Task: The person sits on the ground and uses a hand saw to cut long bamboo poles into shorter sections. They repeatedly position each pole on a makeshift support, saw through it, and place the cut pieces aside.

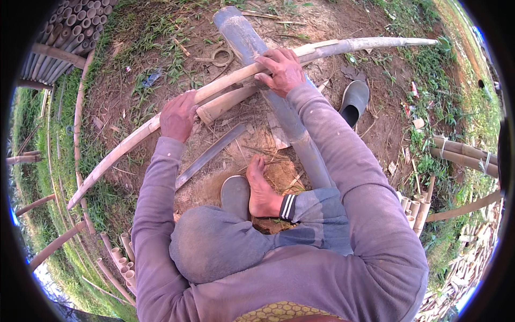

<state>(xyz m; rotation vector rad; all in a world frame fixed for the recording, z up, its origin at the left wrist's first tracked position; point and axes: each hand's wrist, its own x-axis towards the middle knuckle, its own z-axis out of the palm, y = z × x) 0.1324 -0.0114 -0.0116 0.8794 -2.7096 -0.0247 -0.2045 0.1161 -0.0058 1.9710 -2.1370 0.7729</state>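
Two hands: both closed on one long, pale, curved bamboo strip (230,80) that arcs from 8 o'clock to 2 o'clock across the bare dirt.
Bamboo stack: cut hollow tubes (70,27) piled at 10 o'clock, well apart from the hands.
Left hand (178,115): at 10 o'clock of centre, fingers wrapped over the strip, knuckles up.
Flat blade: a long grey metal knife (212,154) lying on the ground just below the left hand, apart from it.
Short billet: a stubby tan bamboo piece (225,103) under the strip, between the hands.
Bare foot (263,188): at centre, resting on a grey sandal (235,196).
Thick pole: a grey-blue bamboo trunk (295,134) running from 12 o'clock toward centre, crossing beneath the strip.
Right hand (280,70): at 12 o'clock, fingers curled over the strip where it crosses the trunk.
Second sandal (354,99): dark grey, at 2 o'clock, near the right forearm.
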